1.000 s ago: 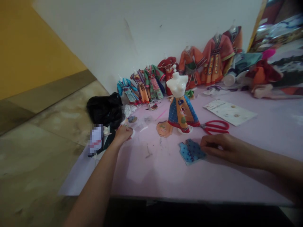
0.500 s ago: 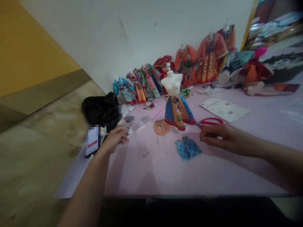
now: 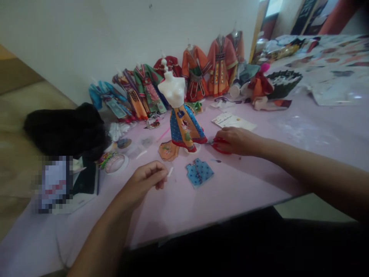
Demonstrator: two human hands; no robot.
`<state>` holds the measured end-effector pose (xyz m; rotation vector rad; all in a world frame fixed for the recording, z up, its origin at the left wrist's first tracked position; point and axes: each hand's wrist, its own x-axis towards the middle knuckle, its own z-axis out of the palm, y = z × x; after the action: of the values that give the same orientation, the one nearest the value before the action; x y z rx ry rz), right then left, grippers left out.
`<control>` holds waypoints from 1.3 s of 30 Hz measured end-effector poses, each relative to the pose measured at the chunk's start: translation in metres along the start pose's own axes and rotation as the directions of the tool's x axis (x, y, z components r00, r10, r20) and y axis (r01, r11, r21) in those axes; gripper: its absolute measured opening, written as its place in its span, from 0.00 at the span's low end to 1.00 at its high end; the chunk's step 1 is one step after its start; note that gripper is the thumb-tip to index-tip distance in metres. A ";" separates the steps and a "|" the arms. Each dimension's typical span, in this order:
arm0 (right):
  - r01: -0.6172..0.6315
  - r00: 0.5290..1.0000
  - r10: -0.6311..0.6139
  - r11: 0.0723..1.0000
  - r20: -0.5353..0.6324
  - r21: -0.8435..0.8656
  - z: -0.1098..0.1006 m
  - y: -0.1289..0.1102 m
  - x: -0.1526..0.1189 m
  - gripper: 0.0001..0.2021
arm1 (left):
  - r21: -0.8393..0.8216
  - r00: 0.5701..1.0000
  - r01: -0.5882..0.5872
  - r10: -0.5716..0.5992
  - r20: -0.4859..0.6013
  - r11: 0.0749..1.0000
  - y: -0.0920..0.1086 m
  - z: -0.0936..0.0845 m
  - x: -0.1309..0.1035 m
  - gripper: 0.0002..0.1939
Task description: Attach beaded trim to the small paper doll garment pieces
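My left hand [image 3: 150, 175] pinches a small white strip [image 3: 170, 171] above the table. My right hand [image 3: 238, 141] is closed over the red handles of the scissors [image 3: 221, 149], which lie beside the skirt's hem. Between the hands stands a small white mannequin [image 3: 173, 91] wearing a blue and orange skirt [image 3: 186, 127] with a red border. In front of it lies a flat blue dotted doll's top [image 3: 200, 172]. A peach cloth piece [image 3: 168, 150] with a printed pattern rests at the mannequin's left. A white tape-like roll [image 3: 117, 164] is left of my left hand.
Several dressed doll stands [image 3: 196, 73] line the wall. A black bag [image 3: 66, 125] and a partly blurred phone [image 3: 56, 184] are at the left. A printed card [image 3: 234, 121] lies beyond my right hand, with a dark basket [image 3: 284, 84] farther back.
My left hand has left the white roll and now holds a small white strip nearer the middle. My right hand has moved onto the scissors' handles. The view has turned right.
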<state>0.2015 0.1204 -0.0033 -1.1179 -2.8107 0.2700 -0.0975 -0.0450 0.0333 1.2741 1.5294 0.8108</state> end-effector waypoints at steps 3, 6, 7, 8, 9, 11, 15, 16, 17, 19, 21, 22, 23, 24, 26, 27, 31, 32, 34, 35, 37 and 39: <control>-0.016 0.999 0.019 0.996 0.033 -0.086 -0.001 -0.008 0.004 0.14 | -0.022 0.998 -0.024 0.025 0.049 0.999 0.002 0.017 0.005 0.13; -0.020 0.999 0.025 0.995 0.045 -0.099 0.001 -0.009 0.007 0.15 | -0.041 0.997 -0.029 0.032 0.066 0.999 0.002 0.029 0.009 0.13; -0.025 0.999 0.030 0.995 0.045 -0.094 0.002 -0.009 0.008 0.16 | -0.053 0.997 -0.030 0.033 0.067 0.998 0.000 0.032 0.011 0.13; -0.032 0.998 0.036 0.995 0.045 -0.091 0.002 -0.008 0.009 0.17 | -0.064 0.997 -0.029 0.033 0.069 0.998 -0.002 0.035 0.012 0.12; -0.040 0.998 0.044 0.995 0.044 -0.088 0.002 -0.007 0.010 0.19 | -0.072 0.997 -0.029 0.035 0.072 0.997 -0.005 0.037 0.012 0.13; -0.048 0.997 0.052 0.995 0.048 -0.083 0.002 -0.006 0.011 0.22 | -0.070 0.996 -0.031 0.036 0.076 0.997 -0.012 0.040 0.014 0.13; -0.050 0.996 0.055 0.995 0.064 -0.083 -0.006 -0.005 0.010 0.23 | -0.049 0.996 -0.039 0.043 0.080 0.998 -0.026 0.039 0.017 0.13; -0.052 0.996 0.057 0.995 0.063 -0.082 -0.009 -0.004 0.008 0.24 | -0.051 0.995 -0.041 0.045 0.085 0.998 -0.028 0.039 0.018 0.14; -0.051 0.997 0.056 0.996 0.058 -0.076 -0.012 -0.003 0.005 0.24 | -0.053 0.995 -0.042 0.047 0.088 0.998 -0.029 0.038 0.018 0.14; -0.044 0.999 0.046 0.998 0.026 -0.052 -0.021 0.000 -0.002 0.25 | -0.056 0.995 -0.046 0.051 0.090 0.997 -0.030 0.038 0.020 0.14; -0.033 0.999 0.032 0.999 -0.025 -0.034 -0.030 0.006 -0.012 0.26 | -0.055 0.994 -0.048 0.053 0.092 0.997 -0.029 0.039 0.021 0.14; -0.034 0.999 0.033 0.999 -0.042 -0.035 -0.034 0.010 -0.017 0.26 | -0.054 0.994 -0.045 0.050 0.093 0.997 -0.029 0.040 0.021 0.14; -0.050 0.998 0.049 0.998 -0.043 -0.038 -0.038 0.014 -0.023 0.26 | -0.054 0.995 -0.043 0.047 0.093 0.998 -0.029 0.041 0.021 0.14; -0.083 0.996 0.081 0.996 -0.034 -0.045 -0.042 0.019 -0.028 0.25 | -0.055 0.995 -0.039 0.044 0.095 0.998 -0.028 0.041 0.021 0.14; -0.177 0.984 0.176 0.982 -0.023 -0.068 -0.047 0.028 -0.040 0.25 | -0.063 0.995 -0.028 0.034 0.097 0.998 -0.028 0.043 0.019 0.13; -0.222 0.975 0.220 0.972 -0.043 -0.073 -0.049 0.031 -0.046 0.25 | -0.071 0.994 -0.023 0.031 0.101 0.997 -0.027 0.043 0.018 0.13; -0.224 0.967 0.240 0.962 -0.086 0.157 -0.059 0.030 -0.075 0.23 | -0.118 0.994 -0.009 0.022 0.108 0.993 -0.025 0.044 0.013 0.11; -0.186 0.976 0.206 0.958 -0.074 0.216 -0.061 0.026 -0.083 0.23 | -0.131 0.994 -0.009 0.023 0.105 0.991 -0.024 0.044 0.012 0.11; -0.093 0.985 0.129 0.956 -0.112 0.279 -0.065 0.015 -0.097 0.23 | -0.156 0.995 -0.009 0.025 0.098 0.988 -0.022 0.043 0.011 0.10; -0.054 0.985 0.100 0.953 -0.141 0.297 -0.067 0.009 -0.103 0.23 | -0.168 0.995 -0.014 0.030 0.093 0.986 -0.021 0.043 0.010 0.10; -0.015 0.986 0.072 0.939 -0.152 0.343 -0.066 -0.005 -0.110 0.22 | -0.192 0.995 -0.026 0.044 0.086 0.981 -0.018 0.042 0.009 0.11; 0.028 0.991 0.028 0.909 -0.128 0.415 -0.063 -0.018 -0.110 0.22 | -0.210 0.997 -0.034 0.049 0.065 0.977 -0.015 0.041 0.008 0.12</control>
<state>0.2797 0.0397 0.0579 -0.9927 -2.4697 0.7285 -0.0641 -0.0438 0.0048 1.1695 1.3281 0.9192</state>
